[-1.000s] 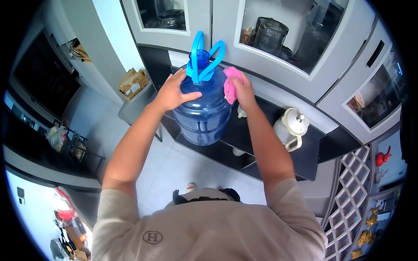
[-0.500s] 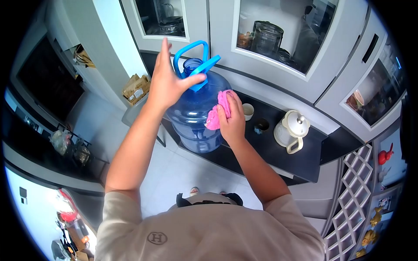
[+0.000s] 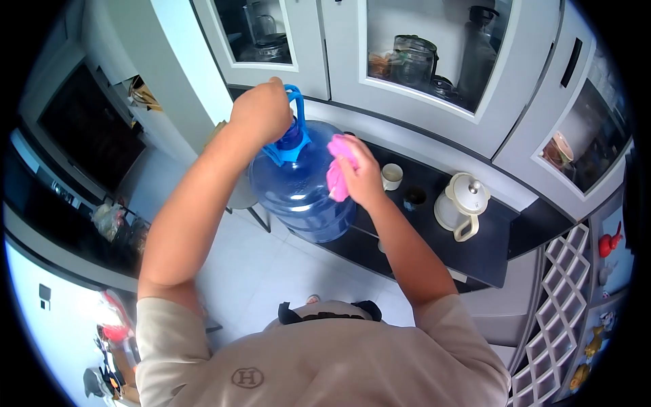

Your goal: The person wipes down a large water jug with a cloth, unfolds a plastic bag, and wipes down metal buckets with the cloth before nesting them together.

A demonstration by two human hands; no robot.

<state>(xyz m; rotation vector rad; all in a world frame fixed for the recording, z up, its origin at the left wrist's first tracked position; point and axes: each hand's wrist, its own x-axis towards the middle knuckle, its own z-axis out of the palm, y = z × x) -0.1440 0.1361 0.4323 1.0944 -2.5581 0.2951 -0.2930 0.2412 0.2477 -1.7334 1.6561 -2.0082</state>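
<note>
A large clear blue water jug point(image 3: 308, 190) stands upright on the dark counter point(image 3: 485, 254). My left hand point(image 3: 262, 112) is closed at the jug's neck, wrapped round the blue carrying handle point(image 3: 296, 102); part of the handle shows past its fingers. My right hand point(image 3: 361, 169) grips a crumpled pink cloth point(image 3: 338, 169) against the jug's right shoulder. Just right of that hand is a white cup point(image 3: 391, 176), with a small dark cup point(image 3: 414, 197) beyond it.
A cream pitcher with a lid point(image 3: 462, 203) stands farther right on the counter. Grey cabinets with glass doors point(image 3: 434, 54) rise behind. A grey chair point(image 3: 242, 195) is left of the jug, and a white lattice point(image 3: 559, 298) stands at the right.
My left hand went from the jug's shoulder, through an open pose, to closing on the handle. My right hand moved down and toward the jug's front, then slightly back up, with the cloth.
</note>
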